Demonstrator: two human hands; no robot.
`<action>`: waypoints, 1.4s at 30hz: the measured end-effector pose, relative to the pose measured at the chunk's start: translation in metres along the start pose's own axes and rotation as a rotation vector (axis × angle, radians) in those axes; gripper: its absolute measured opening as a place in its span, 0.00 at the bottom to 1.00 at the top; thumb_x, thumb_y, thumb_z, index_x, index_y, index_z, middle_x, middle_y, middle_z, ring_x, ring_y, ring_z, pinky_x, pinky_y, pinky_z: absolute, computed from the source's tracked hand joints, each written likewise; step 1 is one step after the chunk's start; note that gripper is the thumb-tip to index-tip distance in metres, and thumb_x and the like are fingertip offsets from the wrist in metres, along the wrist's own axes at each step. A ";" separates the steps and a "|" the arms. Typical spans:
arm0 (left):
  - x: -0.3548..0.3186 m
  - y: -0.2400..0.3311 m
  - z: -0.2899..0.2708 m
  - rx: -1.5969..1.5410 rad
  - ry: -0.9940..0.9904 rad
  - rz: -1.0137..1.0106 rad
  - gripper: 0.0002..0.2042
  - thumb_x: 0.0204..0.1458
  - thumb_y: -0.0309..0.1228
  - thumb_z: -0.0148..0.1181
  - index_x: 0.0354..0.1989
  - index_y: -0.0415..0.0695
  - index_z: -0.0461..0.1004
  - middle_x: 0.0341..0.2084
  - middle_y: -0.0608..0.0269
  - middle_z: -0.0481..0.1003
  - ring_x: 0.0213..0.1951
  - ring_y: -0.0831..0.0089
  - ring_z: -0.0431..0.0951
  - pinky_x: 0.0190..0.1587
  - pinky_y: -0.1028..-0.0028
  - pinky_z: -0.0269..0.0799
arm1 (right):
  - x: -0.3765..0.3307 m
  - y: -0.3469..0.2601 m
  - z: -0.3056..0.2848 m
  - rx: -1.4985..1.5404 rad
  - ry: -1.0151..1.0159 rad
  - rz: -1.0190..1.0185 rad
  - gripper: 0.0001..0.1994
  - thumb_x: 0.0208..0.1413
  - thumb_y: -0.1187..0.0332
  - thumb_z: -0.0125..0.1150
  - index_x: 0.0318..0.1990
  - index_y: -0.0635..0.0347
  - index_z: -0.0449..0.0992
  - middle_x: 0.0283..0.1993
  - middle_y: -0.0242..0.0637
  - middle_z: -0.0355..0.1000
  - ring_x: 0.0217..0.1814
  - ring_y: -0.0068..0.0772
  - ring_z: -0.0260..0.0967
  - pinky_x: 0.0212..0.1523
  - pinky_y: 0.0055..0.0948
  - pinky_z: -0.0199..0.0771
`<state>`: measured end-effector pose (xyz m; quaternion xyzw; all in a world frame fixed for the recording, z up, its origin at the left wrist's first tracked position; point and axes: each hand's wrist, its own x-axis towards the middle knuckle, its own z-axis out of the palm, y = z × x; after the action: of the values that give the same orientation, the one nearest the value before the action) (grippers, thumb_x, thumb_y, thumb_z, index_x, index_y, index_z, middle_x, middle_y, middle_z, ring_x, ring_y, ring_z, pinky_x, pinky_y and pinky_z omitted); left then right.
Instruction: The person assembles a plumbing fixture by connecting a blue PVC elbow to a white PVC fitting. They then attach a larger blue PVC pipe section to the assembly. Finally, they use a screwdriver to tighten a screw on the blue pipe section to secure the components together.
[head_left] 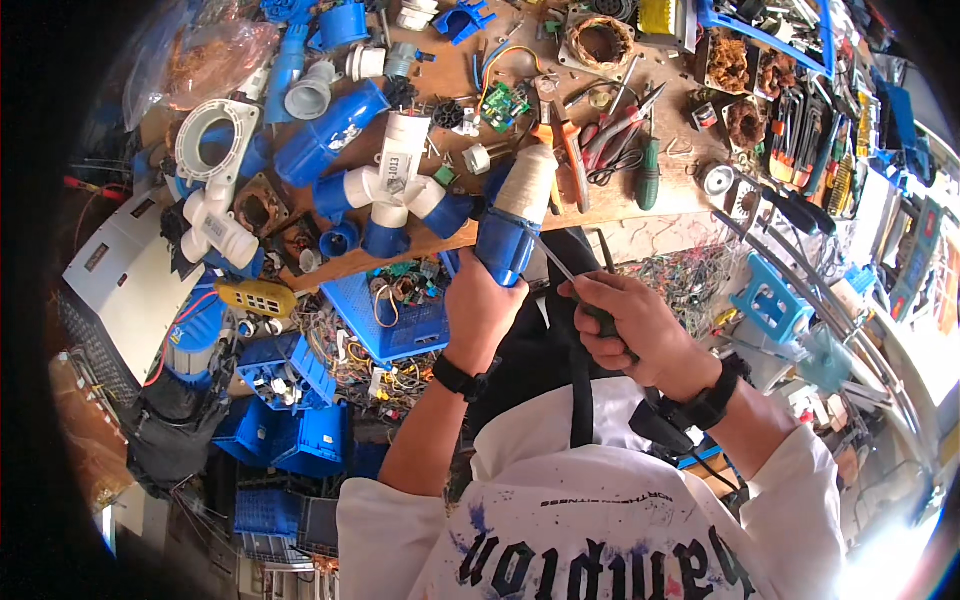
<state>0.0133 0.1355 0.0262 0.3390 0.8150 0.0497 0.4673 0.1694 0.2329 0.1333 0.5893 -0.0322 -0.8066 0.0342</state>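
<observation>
My left hand [482, 308] is closed round the blue lower end of a cylindrical plastic part [527, 185], whose upper body is cream. It points away from me over the workbench's near edge. In my right hand [638, 328] is a screwdriver [556, 260] with a dark green handle and thin metal shaft. The shaft slants up and left to the part's blue section; whether its tip touches there, I cannot tell. Just beyond the part lie orange-handled pliers [572, 160], red-handled pliers [615, 135] and another green-handled screwdriver [648, 175].
The wooden workbench [660, 228] carries white-and-blue pipe fittings [390, 185], a green circuit board [503, 106] and copper-wound motor parts [600, 42]. Below its edge are a blue crate [385, 330] and tangled wires [670, 290]. Blue bins [310, 440] stand at lower left, a blue stool [775, 295] at right.
</observation>
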 end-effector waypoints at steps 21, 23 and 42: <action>0.008 -0.025 0.016 0.002 0.046 0.113 0.27 0.38 0.34 0.69 0.46 0.39 0.65 0.29 0.41 0.78 0.34 0.43 0.80 0.37 0.54 0.76 | 0.011 0.005 -0.031 -1.009 0.193 -0.479 0.13 0.61 0.63 0.56 0.43 0.66 0.74 0.27 0.50 0.73 0.29 0.47 0.72 0.31 0.38 0.71; 0.010 -0.029 0.016 0.018 0.025 0.117 0.27 0.37 0.33 0.69 0.46 0.39 0.65 0.29 0.41 0.78 0.34 0.43 0.80 0.37 0.54 0.76 | 0.003 -0.006 -0.026 -1.167 0.224 -0.548 0.13 0.59 0.64 0.56 0.42 0.68 0.74 0.32 0.58 0.74 0.39 0.58 0.74 0.42 0.44 0.72; 0.013 -0.021 0.011 0.204 0.035 0.201 0.29 0.38 0.33 0.73 0.45 0.38 0.62 0.30 0.43 0.77 0.33 0.45 0.80 0.36 0.55 0.78 | 0.003 -0.046 -0.004 -1.378 0.216 -0.230 0.17 0.60 0.60 0.52 0.41 0.69 0.77 0.38 0.59 0.75 0.45 0.60 0.74 0.48 0.47 0.73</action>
<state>0.0072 0.1244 0.0018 0.4639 0.7857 0.0190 0.4088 0.1720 0.2784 0.1253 0.5098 0.5517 -0.5789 0.3171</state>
